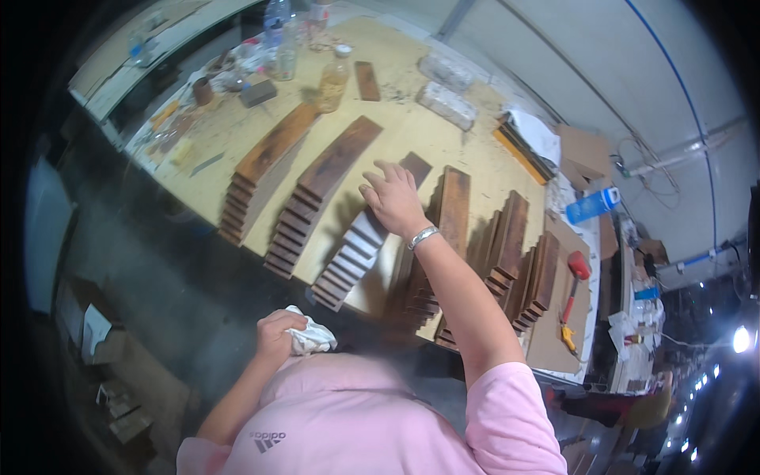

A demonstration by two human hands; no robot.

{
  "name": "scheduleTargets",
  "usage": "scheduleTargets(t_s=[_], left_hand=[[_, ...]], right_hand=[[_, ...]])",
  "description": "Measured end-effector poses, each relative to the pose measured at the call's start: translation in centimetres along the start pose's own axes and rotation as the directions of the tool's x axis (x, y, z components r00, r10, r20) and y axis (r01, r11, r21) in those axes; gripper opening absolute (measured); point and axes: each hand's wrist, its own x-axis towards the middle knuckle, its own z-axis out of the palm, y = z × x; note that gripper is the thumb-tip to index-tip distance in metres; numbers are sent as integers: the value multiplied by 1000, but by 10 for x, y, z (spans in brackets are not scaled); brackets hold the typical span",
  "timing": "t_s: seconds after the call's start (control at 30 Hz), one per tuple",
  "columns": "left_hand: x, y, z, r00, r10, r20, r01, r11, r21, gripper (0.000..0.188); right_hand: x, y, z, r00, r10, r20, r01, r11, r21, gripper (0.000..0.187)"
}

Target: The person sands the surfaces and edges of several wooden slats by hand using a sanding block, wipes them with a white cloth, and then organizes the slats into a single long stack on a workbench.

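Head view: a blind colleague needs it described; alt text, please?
A person's right hand is over a stepped stack of dark wooden boards on a pale worktable, while the left hand holds a crumpled white cloth. Similar stacks sit on both sides, with bottles beyond and a red-headed mallet at right.

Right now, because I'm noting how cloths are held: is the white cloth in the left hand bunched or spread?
Bunched: the white cloth is a crumpled wad in the left hand, its folds showing.

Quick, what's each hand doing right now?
Left hand: closed, holding a crumpled white cloth.
Right hand: open, over a stack of brown rectangular wooden boards; contact unclear.
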Motion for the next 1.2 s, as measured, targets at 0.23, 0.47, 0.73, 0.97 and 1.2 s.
scheduleTargets(t_s=[0.23, 0.47, 0.73, 0.97, 1.2], left_hand=[[31, 81, 0, 971, 124, 206, -74, 969, -234, 33], [81, 162, 33, 889, 282, 359, -158, 928, -338, 31], [138, 168, 172, 842, 521, 138, -539, 820, 194, 32], [-5, 89, 148, 938, 255, 235, -326, 879, 349, 18], [109, 189, 185, 901, 419, 113, -433, 846, 313, 44]], right_hand=[[-50, 42, -108, 997, 50, 54, -49, 999, -18, 32], [-77, 68, -111, 991, -43, 128, 45, 999, -16, 29], [-71, 88, -72, 983, -163, 84, 163, 987, 16, 32], [-69, 70, -92, 987, -135, 82, 129, 989, 76, 34], [-73, 80, -84, 990, -127, 56, 124, 991, 49, 35]])
